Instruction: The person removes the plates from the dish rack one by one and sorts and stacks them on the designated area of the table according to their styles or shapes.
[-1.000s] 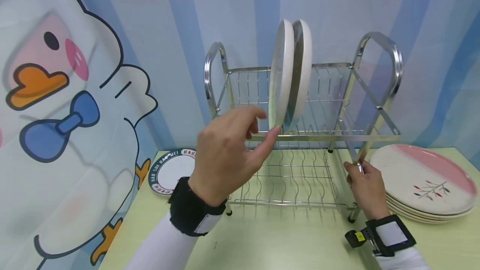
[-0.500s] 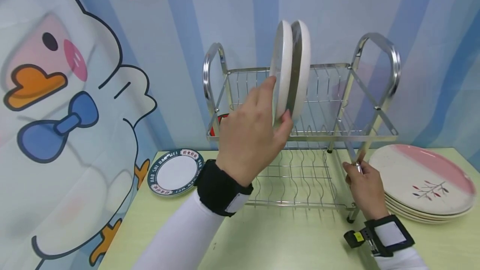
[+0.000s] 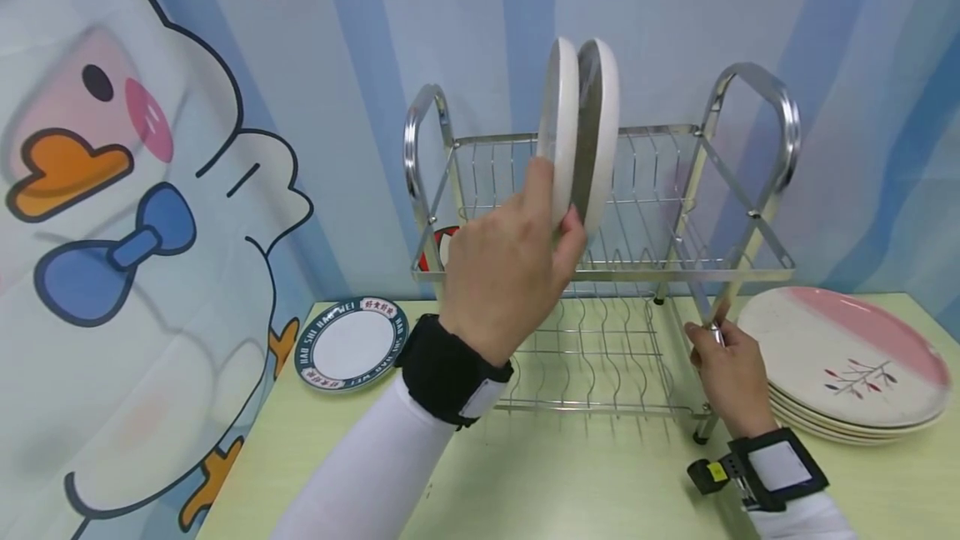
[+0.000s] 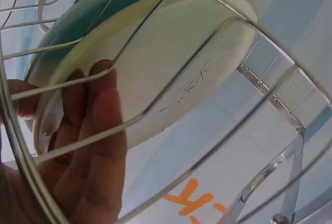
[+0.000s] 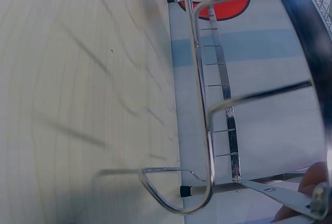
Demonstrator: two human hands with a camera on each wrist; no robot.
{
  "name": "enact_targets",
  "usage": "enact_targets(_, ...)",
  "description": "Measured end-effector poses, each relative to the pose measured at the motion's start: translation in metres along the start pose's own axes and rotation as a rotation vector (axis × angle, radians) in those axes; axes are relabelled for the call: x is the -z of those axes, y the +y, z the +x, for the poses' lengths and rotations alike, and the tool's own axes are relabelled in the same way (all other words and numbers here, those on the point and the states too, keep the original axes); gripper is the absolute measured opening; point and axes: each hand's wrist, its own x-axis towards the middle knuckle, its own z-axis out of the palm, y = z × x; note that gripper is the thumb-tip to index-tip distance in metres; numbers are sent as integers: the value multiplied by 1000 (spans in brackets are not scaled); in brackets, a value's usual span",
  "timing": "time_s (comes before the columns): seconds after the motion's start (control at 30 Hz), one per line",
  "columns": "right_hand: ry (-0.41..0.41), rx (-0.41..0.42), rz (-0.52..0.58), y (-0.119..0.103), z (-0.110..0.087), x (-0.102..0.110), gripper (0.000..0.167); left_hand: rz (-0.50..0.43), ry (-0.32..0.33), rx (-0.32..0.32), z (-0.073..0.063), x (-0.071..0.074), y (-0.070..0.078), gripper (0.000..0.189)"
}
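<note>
Two plates stand upright side by side in the upper tier of a chrome dish rack (image 3: pixel 487 276). My left hand (image 3: pixel 506 273) pinches the near-left white plate (image 3: pixel 566 132) at its front edge, thumb at the rim and fingers on its face. In the left wrist view that plate (image 4: pixel 161 63) shows a small leaf sprig, and the fingers (image 4: pixel 106 115) appear through the wires. The second plate (image 3: pixel 602 132), teal in the left wrist view, stands just to its right. My right hand (image 3: pixel 731 373) grips the rack's right side frame, low down.
On the table (image 3: pixel 525 473), a stack of oval pink-and-cream plates (image 3: pixel 847 365) lies right of the rack. A round plate with a dark green lettered rim (image 3: pixel 352 344) lies to the left. A printed duck backdrop (image 3: pixel 360 107) hangs close behind the rack.
My left hand has moved right and up, and its fingers have closed on the left plate. That plate has shifted slightly left, away from its neighbour. My right hand has stayed on the rack.
</note>
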Motion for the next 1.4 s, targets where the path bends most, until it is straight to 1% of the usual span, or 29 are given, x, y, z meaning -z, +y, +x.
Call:
enact_targets(0.2, -13, -4, 7, 0, 0, -1, 41, -62, -18, 2, 2, 5, -2, 21)
enact_targets(0.33, -10, 0, 8, -1, 0, -2, 41, -68, -15, 12, 1, 7, -1, 23)
enact_targets(0.47, -10, -1, 11, -2, -1, -2, 41, -75, 10, 23, -1, 7, -1, 24)
enact_targets(0.6, -14, -9, 8, -2, -1, -2, 40, -111, 34, 22, -1, 7, -2, 24)
enact_targets(0.73, -14, -6, 4, -2, -1, -3, 41, -155, 64, 10, -3, 7, -4, 23)
enact_targets(0.93, -7, 0, 9, -3, 0, -3, 38, -177, 124, -18, -2, 9, -5, 23)
enact_targets(1.1, -3, 1, 12, -4, -1, -2, 39, -203, 168, -43, -1, 13, -4, 23)
enact_targets(1.2, 0, -3, 10, -4, -1, -2, 39, -227, 180, -45, -1, 17, -4, 23)
enact_targets(1.4, -1, -4, 2, -2, -1, -4, 38, -275, 219, -48, -6, 30, -7, 23)
